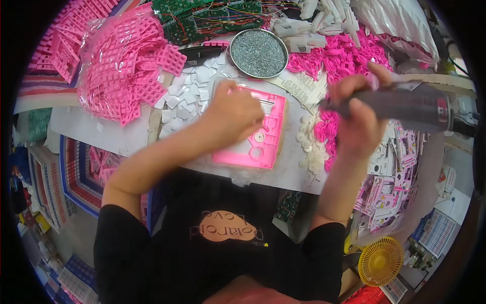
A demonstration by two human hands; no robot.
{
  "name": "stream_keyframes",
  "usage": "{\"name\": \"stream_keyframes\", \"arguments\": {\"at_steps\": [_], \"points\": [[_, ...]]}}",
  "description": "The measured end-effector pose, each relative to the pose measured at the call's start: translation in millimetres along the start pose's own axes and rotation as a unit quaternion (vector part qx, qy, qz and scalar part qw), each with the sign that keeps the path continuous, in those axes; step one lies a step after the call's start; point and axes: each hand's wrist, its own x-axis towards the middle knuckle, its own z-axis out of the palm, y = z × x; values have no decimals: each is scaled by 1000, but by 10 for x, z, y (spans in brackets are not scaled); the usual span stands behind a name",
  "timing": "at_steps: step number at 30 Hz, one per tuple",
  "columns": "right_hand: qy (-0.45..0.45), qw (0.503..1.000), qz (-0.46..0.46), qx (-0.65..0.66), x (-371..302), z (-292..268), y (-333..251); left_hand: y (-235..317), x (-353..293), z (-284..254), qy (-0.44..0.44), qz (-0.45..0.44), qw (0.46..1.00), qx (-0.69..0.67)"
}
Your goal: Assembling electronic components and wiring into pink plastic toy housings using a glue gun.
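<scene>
A pink plastic casing (pixel 275 144) lies open side up on the white table in front of me, with round mounts and ribs moulded inside. My left hand (pixel 235 114) is over its left part with the fingers curled closed; whatever they may hold is hidden. To the right, my right hand (pixel 358 124) wraps round a dark electric screwdriver (pixel 407 107), raised over the table with its tip pointing left. Beyond the casing stands a round metal dish (pixel 286 57) full of small screws (pixel 257 52).
White square pieces (pixel 186 96) lie left of the casing, white discs (pixel 312 147) right. A bag of pink keypads (pixel 121 66), green circuit boards (pixel 215 25), white plastic parts (pixel 329 20) and pink loops (pixel 349 55) line the back. Printed cards (pixel 387 187) lie right, above a yellow basket (pixel 381 243).
</scene>
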Motion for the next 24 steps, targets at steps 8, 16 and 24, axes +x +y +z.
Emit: {"name": "stream_keyframes", "arguments": {"at_steps": [8, 16, 24], "points": [[-75, 986, -15, 148, -739, 510, 134, 316, -384, 89, 34, -51, 989, -135], [-80, 987, -28, 136, -780, 538, 193, 333, -364, 115, 50, -41, 989, -135], [-11, 998, -30, 56, -853, 529, 336, 403, -240, 158, 109, -73, 991, -34]]}}
